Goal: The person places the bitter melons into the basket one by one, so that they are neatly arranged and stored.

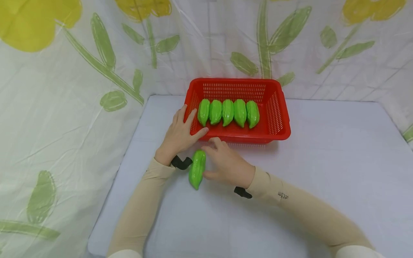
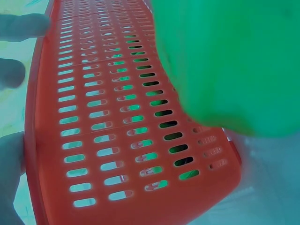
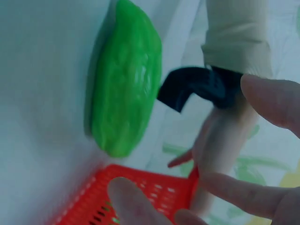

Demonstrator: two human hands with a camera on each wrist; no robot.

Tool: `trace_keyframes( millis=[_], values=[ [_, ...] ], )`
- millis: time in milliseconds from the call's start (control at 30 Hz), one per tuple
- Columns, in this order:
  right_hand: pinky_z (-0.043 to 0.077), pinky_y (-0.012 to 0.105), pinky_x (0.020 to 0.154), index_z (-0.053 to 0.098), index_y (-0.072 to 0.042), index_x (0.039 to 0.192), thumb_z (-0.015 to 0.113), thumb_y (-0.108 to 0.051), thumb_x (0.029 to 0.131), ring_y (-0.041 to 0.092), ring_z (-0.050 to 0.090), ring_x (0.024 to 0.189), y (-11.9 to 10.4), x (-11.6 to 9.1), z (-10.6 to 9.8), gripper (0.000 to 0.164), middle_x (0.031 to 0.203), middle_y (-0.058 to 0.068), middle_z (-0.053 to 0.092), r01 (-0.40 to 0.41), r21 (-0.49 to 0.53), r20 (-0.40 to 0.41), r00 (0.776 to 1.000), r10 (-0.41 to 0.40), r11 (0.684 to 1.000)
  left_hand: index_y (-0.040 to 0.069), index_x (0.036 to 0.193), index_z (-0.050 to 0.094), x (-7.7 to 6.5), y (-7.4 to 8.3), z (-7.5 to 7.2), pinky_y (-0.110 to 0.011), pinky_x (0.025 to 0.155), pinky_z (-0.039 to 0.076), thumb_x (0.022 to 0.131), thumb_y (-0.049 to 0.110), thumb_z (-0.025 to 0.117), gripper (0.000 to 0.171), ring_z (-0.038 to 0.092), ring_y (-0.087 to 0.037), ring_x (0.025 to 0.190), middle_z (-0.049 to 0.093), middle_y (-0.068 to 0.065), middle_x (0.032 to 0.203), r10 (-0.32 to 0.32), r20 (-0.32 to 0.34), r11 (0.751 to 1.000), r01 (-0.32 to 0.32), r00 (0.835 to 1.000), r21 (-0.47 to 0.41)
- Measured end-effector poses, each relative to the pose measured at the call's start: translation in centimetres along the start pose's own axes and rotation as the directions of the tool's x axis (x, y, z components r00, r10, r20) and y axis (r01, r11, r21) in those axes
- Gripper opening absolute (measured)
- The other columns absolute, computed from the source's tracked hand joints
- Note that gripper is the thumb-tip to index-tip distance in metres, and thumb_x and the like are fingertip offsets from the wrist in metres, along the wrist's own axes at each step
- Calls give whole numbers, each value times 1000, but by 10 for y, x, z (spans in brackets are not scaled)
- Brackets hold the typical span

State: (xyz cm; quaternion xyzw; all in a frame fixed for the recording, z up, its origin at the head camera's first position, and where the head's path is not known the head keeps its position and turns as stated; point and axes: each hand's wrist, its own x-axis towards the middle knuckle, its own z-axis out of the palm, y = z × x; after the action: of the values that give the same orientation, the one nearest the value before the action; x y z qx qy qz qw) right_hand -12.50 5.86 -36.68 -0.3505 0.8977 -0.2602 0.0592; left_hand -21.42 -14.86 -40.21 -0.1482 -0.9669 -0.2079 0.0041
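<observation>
A glossy green ribbed fruit (image 1: 197,169), pointed at one end, lies on the table in front of the red basket (image 1: 245,138). It looms close and blurred as a green fruit (image 2: 239,61) in the left wrist view. My right hand (image 1: 227,163) is just right of it, fingers loosely bent and spread; the right wrist view shows a gap between the fingers and the green fruit (image 3: 126,84). My left hand (image 1: 179,135) rests at the basket's front left corner, fingers extended along the rim and thumb over the front edge.
Inside the basket, several similar green fruits (image 1: 227,113) stand side by side in a row, with bare basket floor in front and to the right. A white table (image 1: 338,161) carries the basket. Behind and left hangs a flower-patterned curtain (image 1: 206,46).
</observation>
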Motion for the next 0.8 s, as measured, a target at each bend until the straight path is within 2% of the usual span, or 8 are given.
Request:
trace_keyframes(
  millis=[167, 300, 533, 800],
  values=[
    [57, 47, 94, 62, 1, 131, 89, -23, 82, 43, 52, 124, -5, 8, 21, 61, 137, 26, 47, -33, 51, -4, 999, 34, 998, 15, 167, 24, 0, 0, 0, -63, 121, 34, 99, 66, 54, 90, 12, -42, 158, 8, -18, 173, -11, 6, 1000, 10, 1000, 5],
    [58, 45, 88, 59, 1, 135, 88, -25, 83, 47, 48, 125, -7, 12, 34, 65, 143, 28, 42, -73, 49, 27, 997, 72, 996, 15, 167, 23, 0, 1, -1, -63, 121, 34, 99, 67, 53, 91, 13, -42, 158, 7, -18, 173, -16, 9, 1000, 16, 1000, 11],
    [57, 34, 76, 56, -1, 140, 87, -33, 83, 38, 46, 116, -9, 19, 50, 72, 140, 23, 40, -113, 23, 52, 992, 111, 993, 17, 168, 22, 1, 1, 0, -65, 120, 34, 98, 69, 51, 92, 12, -43, 158, 5, -17, 174, -28, 15, 1000, 27, 1000, 16],
    [53, 27, 69, 57, 2, 139, 89, -39, 81, 35, 45, 113, -9, 26, 63, 78, 134, 21, 40, -121, -12, 41, 992, 122, 993, 17, 168, 22, 1, 1, 2, -64, 120, 34, 99, 69, 50, 90, 14, -43, 158, 6, -16, 174, -29, 7, 1000, 29, 1000, 12]
  ],
)
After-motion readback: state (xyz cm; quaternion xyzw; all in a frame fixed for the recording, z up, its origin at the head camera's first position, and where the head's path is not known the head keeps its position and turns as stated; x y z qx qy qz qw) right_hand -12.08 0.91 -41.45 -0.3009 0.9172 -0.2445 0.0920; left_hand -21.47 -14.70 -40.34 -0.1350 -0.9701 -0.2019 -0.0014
